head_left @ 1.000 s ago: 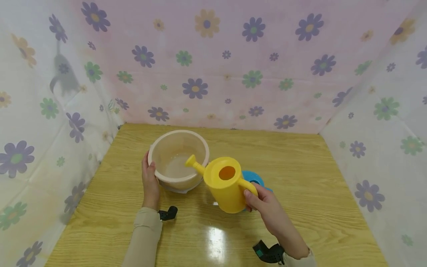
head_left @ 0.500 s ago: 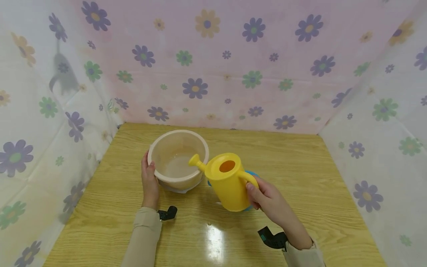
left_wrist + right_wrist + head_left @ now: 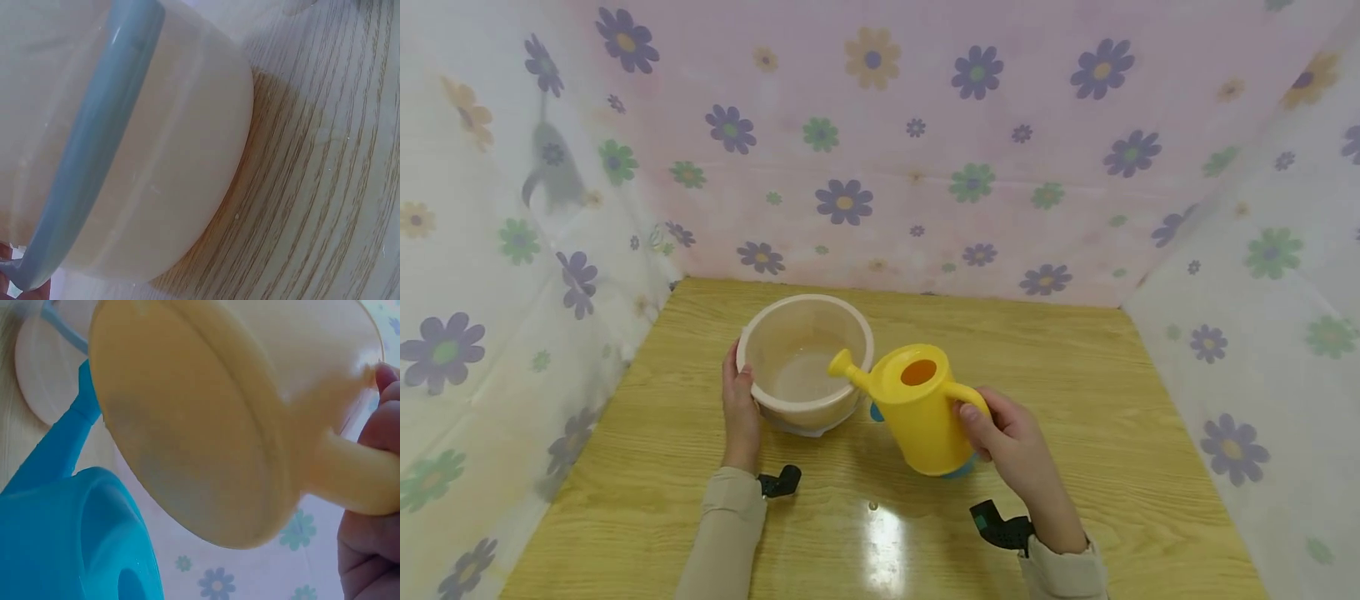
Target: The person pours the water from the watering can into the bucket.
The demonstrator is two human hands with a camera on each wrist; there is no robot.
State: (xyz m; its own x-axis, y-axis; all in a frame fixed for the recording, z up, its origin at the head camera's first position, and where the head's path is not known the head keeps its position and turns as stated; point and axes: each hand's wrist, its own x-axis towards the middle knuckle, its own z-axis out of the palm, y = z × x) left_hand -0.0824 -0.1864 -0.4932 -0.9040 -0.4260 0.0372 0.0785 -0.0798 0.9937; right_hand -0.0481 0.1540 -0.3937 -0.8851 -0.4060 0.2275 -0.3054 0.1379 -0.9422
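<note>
In the head view, a pale cream bucket (image 3: 805,400) stands on the table at centre left. My left hand (image 3: 741,417) holds its left side, thumb at the rim. The left wrist view shows its grey-blue handle (image 3: 94,137) hanging along the outer wall. My right hand (image 3: 1011,433) grips the handle of a yellow watering can (image 3: 925,425), raised and tilted to the left. Its spout reaches over the bucket's right rim; no flowing water is visible. Below it, a blue watering can (image 3: 44,537) shows in the right wrist view, mostly hidden in the head view.
The wood-grain table (image 3: 1060,358) is enclosed by flowered cloth (image 3: 910,158) at the back and sides. A small drop-like spot (image 3: 873,506) lies on the table in front. Black wrist cameras (image 3: 1000,527) stick out from both wrists.
My right hand has shifted the yellow watering can slightly to the right, covering more of the blue one. My left hand and the bucket have stayed in place.
</note>
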